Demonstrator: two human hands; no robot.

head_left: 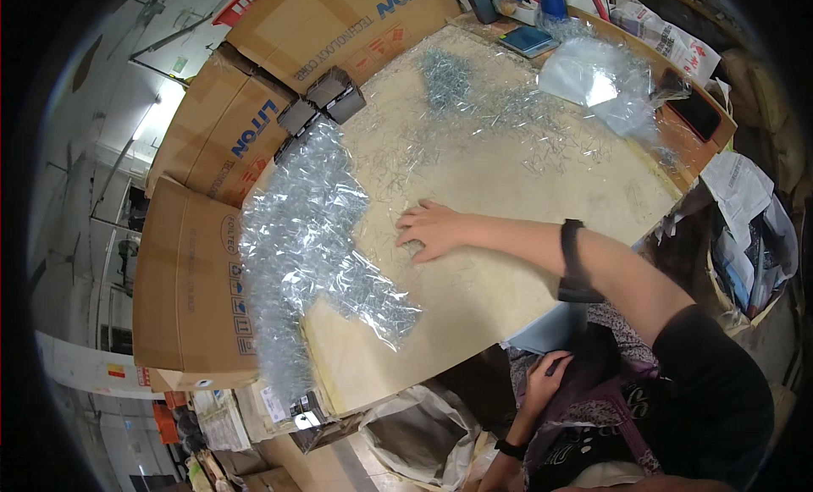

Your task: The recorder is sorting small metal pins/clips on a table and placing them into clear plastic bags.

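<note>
My right hand [430, 231] rests on the pale tabletop [474, 297], fingers apart and bent down. A few thin metallic bits lie under its fingertips, partly hidden. Just left of it spreads a large heap of clear, shiny plastic packets [309, 229] that seem to hold thin wire-like pieces. Farther off, a pile of loose thin pieces [446, 79] sits on the table, with more scattered to its right. Low by my lap, below the table edge, my left hand [546, 380] is closed around something dark that I cannot make out.
Cardboard boxes [190, 276] wall the left and far sides. Small dark boxes [336, 96] stand at the far left corner. Clear plastic bags [584, 73] and a phone [694, 113] lie at the right rim. Below the near edge gapes a pale sack [419, 428]; another bag [749, 200] stands right.
</note>
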